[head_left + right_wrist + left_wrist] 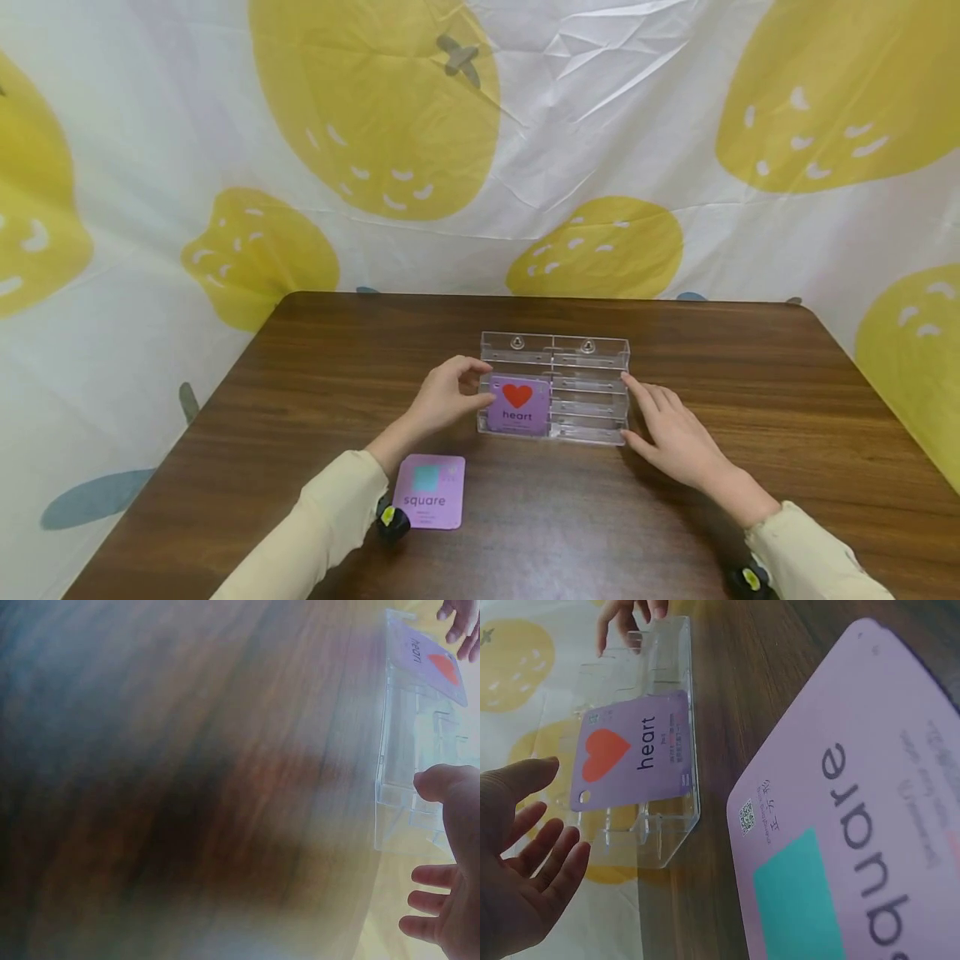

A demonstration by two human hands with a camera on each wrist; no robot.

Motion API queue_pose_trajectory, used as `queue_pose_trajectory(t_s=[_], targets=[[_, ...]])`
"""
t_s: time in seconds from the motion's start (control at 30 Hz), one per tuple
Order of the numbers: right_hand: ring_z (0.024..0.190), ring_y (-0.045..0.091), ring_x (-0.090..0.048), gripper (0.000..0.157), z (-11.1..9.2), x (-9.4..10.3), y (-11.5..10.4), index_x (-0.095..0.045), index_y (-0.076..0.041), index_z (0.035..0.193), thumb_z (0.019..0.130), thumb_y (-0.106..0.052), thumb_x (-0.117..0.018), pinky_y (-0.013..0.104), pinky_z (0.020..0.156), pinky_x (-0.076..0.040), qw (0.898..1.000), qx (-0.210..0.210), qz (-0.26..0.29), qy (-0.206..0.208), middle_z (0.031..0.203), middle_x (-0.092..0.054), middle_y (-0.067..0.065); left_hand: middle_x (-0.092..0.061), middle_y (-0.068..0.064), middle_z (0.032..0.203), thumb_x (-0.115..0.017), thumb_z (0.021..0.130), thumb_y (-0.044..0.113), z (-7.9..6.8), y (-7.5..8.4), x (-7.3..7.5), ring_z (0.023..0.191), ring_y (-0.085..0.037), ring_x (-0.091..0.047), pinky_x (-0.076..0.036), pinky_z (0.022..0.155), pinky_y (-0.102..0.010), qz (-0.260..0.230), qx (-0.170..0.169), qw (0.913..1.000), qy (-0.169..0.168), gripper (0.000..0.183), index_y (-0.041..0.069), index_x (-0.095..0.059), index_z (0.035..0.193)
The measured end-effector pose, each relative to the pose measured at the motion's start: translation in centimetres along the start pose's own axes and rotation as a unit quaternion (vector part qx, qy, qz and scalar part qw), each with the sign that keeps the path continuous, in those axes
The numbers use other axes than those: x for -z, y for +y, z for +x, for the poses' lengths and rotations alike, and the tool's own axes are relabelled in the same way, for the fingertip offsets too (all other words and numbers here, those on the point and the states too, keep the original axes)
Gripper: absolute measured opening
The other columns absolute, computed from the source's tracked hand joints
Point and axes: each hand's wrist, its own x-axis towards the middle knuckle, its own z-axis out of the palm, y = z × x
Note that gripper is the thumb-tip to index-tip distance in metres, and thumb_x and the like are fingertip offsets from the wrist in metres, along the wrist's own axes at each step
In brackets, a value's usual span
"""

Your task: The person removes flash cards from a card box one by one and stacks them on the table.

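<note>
A clear plastic card holder (588,408) with tiered slots in two columns stands on the table. In its left column, at the front, a purple heart card (519,407) is upright. My left hand (448,396) is beside the card's left edge, fingers spread and holding nothing; the left wrist view shows a gap between this hand (532,855) and the heart card (634,750). With fingers extended, my right hand (675,433) is at the holder's right side, thumb near the front corner; whether it touches is hard to tell. A purple square card (431,500) lies face up near my left wrist.
The brown wooden table (570,533) extends around the holder. Behind it hangs a white cloth (420,250) printed with yellow lemons. Dark straps with cameras are worn on both wrists, and the left one overlaps the square card's corner in the head view.
</note>
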Motion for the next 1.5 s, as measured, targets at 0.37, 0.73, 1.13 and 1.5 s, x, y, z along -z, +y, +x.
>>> queue_pose_trajectory(t_s=[0.37, 0.73, 1.13, 1.5], targets=[[0.111, 0.037, -0.042, 0.079, 0.0, 0.2, 0.0, -0.021, -0.005, 0.142, 0.081, -0.025, -0.066, 0.052, 0.087, -0.04, 1.0, -0.004, 0.004, -0.006, 0.121, -0.047, 0.022, -0.064, -0.004, 0.096, -0.074, 0.074, 0.017, 0.8, 0.4, -0.7, 0.082, -0.016, -0.059, -0.048, 0.07, -0.027, 0.067, -0.005, 0.9976, -0.018, 0.034, 0.008, -0.064, 0.106], [0.112, 0.038, -0.041, 0.079, 0.0, 0.1, 0.1, -0.019, -0.005, 0.143, 0.081, -0.025, -0.065, 0.053, 0.088, -0.039, 1.0, -0.008, 0.004, -0.012, 0.122, -0.046, 0.023, -0.06, -0.001, 0.077, -0.077, 0.071, 0.013, 1.2, 0.4, -1.2, 0.069, -0.012, -0.054, -0.046, 0.062, -0.021, 0.06, 0.002, 0.9976, -0.034, 0.022, 0.008, -0.062, 0.085], [0.112, 0.038, -0.042, 0.079, 0.0, 0.1, -0.1, -0.02, -0.005, 0.142, 0.081, -0.025, -0.066, 0.052, 0.088, -0.039, 1.0, -0.009, 0.005, -0.013, 0.121, -0.047, 0.023, -0.059, -0.001, 0.075, -0.077, 0.07, 0.01, 1.5, -0.2, -1.2, 0.066, -0.009, -0.052, -0.046, 0.061, -0.019, 0.034, -0.011, 0.9978, -0.056, 0.021, 0.008, -0.06, 0.082], [0.112, 0.038, -0.042, 0.079, 0.0, 0.1, 0.0, -0.019, -0.006, 0.143, 0.082, -0.025, -0.065, 0.053, 0.088, -0.039, 1.0, -0.012, 0.003, -0.016, 0.121, -0.047, 0.023, -0.061, -0.002, 0.07, -0.076, 0.072, 0.011, 2.0, -1.1, -1.1, 0.063, -0.007, -0.053, -0.047, 0.058, -0.017, 0.034, -0.077, 0.9955, -0.044, 0.015, 0.006, -0.063, 0.078]])
